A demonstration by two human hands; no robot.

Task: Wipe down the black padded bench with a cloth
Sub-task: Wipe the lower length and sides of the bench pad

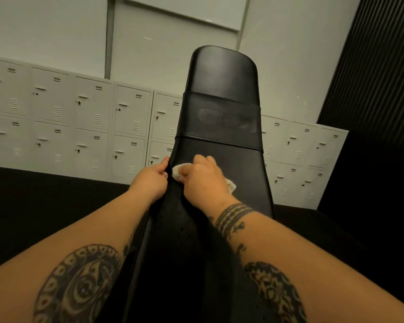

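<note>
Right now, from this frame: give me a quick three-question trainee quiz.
1. True or false: the white cloth is held under the right hand.
2. Multiple choice: the left hand grips A) the edge of the black bench, B) a spray bottle, C) the cloth.
3. Fill in: behind the bench stands a row of pale ____.
Key: 1 true; 2 A; 3 lockers.
</note>
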